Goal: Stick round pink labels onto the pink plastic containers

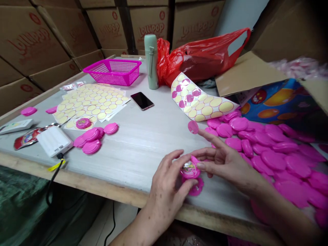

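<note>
Your left hand (166, 184) grips one side of a round pink case (190, 171) and your right hand (220, 159) pinches its other side, with a pink sticker (193, 127) on the extended index fingertip. Just on the case's near side runs the wooden front edge (102, 188) of the tabletop (138, 155). Clear room spreads left of the case and beyond it toward the phone (142, 100), while heaped pink cases (271, 153) crowd its right.
</note>
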A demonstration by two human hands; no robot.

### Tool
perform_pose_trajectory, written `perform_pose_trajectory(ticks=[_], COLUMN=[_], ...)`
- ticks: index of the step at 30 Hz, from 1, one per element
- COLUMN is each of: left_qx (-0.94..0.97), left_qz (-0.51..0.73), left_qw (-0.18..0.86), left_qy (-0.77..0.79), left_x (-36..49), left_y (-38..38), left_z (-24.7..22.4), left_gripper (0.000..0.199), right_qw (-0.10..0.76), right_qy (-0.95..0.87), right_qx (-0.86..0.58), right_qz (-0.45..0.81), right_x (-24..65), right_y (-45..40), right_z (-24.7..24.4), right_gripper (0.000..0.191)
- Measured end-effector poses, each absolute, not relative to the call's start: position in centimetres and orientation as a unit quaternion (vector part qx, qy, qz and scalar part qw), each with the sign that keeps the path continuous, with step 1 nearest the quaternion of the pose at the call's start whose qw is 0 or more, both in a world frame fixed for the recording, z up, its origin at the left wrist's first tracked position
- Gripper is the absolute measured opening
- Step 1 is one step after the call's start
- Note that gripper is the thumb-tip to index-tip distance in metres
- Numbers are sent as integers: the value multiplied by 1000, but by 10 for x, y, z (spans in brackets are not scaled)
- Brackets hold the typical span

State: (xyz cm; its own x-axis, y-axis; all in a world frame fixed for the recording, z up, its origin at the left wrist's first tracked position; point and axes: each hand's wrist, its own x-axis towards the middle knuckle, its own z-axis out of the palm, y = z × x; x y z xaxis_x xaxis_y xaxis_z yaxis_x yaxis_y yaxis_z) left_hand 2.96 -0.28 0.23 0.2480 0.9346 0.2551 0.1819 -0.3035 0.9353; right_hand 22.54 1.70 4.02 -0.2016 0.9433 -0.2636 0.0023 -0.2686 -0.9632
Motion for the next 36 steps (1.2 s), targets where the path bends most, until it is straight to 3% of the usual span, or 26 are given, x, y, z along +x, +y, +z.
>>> perform_pose_trajectory(ticks=[2, 7, 10, 13, 21, 36], left_qx=[686, 366, 217, 146, 105, 100], left_qz=[436, 439, 423, 428, 430, 422], left_qw=[429, 748, 840, 857, 850, 856], left_qy=[394, 337, 263, 246, 286, 280], left_x=[27, 29, 28, 26, 29, 31], left_y=[-3, -4, -2, 2, 7, 9], left_z=[4, 7, 8, 8, 8, 11], left_gripper=[47, 42, 39, 35, 32, 29], right_qw=[377, 457, 479, 451, 414, 315], right_qy=[-474, -512, -506, -479, -474, -679], right_qx=[-496, -512, -522, -529, -499, -528], right_qz=[622, 517, 493, 536, 595, 403], right_x=[228, 240, 242, 237, 222, 223], right_y=[17, 20, 19, 16, 10, 3], right_z=[39, 38, 40, 42, 46, 55], right_gripper=[93, 57, 34, 22, 23, 18])
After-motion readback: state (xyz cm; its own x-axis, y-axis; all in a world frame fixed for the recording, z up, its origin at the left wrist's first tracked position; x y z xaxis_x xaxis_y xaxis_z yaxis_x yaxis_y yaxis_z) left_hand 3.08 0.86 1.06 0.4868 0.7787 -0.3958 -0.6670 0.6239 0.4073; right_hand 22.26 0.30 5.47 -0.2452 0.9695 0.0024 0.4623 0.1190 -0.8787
